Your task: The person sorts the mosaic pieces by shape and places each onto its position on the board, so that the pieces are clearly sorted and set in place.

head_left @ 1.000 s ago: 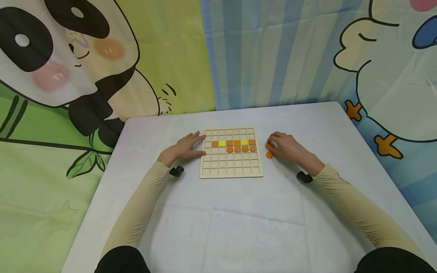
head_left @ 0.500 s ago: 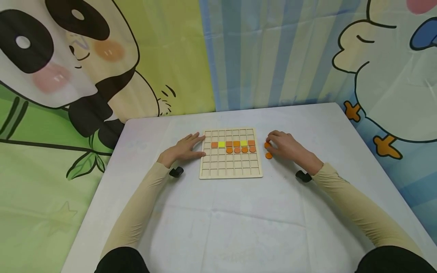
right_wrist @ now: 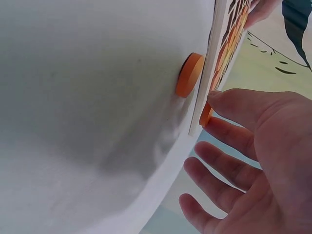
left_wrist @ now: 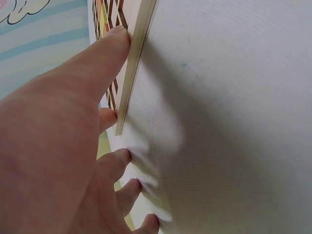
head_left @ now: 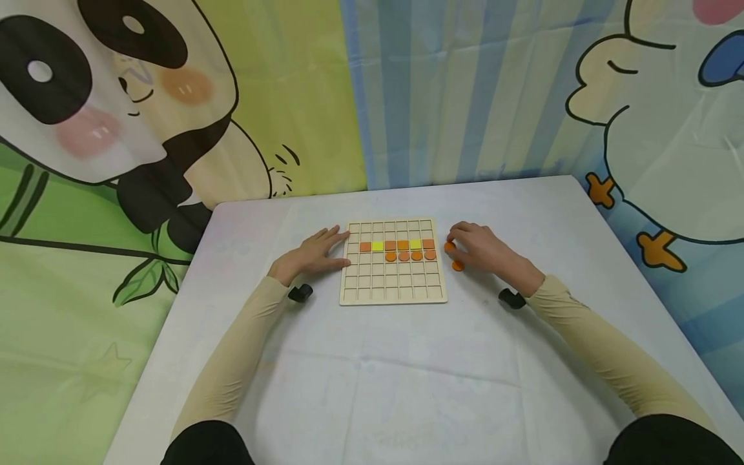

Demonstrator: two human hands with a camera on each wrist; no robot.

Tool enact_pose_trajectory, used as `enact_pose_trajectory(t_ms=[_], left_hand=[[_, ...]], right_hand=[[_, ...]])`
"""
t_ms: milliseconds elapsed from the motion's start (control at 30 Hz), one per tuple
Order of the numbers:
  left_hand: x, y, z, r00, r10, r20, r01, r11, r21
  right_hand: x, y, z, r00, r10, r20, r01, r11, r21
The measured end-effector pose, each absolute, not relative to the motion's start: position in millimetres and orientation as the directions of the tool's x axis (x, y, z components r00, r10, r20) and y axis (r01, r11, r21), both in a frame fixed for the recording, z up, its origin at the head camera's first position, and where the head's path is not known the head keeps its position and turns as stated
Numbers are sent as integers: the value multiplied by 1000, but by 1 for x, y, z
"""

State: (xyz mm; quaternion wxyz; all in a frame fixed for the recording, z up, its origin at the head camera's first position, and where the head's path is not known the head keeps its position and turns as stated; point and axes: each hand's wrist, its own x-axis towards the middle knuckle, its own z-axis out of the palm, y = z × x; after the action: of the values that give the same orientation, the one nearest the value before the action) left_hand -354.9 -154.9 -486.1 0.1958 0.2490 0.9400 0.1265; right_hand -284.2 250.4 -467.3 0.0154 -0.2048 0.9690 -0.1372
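Note:
A pale wooden grid board (head_left: 392, 295) lies on the white table. One of its rows shows orange and yellow squares (head_left: 403, 245); several round orange discs (head_left: 416, 256) sit in cells of the row just below. My left hand (head_left: 308, 254) spreads at the board's left side, and in the left wrist view its thumb (left_wrist: 109, 48) and index finger touch the board's edge. Just off the right edge, my right hand (head_left: 485, 250) pinches an orange disc (right_wrist: 205, 116) between thumb and index finger, the other fingers apart. Below that hand, a loose orange disc (head_left: 458, 266) rests on the table.
White cloth with faint creases covers the table (head_left: 372, 381). Behind it hangs a printed curtain (head_left: 453, 90) with a panda and stripes. Black wrist cameras (head_left: 301, 292) sit under both wrists, close to the tabletop.
My right hand has shifted slightly left toward the board, carrying the pinched disc. The loose disc, the board and my left hand stay in place.

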Motion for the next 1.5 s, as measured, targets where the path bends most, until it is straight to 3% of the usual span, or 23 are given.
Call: enact_pose_trajectory(t_ms=[333, 667, 1500], left_hand=[[-354, -155, -486, -800, 518, -303, 417, 843, 339], [-355, -154, -484, -800, 519, -301, 419, 842, 339], [-356, -156, -486, -794, 531, -295, 433, 835, 339]], right_hand=[[-287, 238, -465, -912, -410, -17, -391, 880, -270], [-288, 228, -468, -860, -506, 62, -501, 819, -280], [-293, 189, -474, -796, -593, 118, -601, 755, -261]])
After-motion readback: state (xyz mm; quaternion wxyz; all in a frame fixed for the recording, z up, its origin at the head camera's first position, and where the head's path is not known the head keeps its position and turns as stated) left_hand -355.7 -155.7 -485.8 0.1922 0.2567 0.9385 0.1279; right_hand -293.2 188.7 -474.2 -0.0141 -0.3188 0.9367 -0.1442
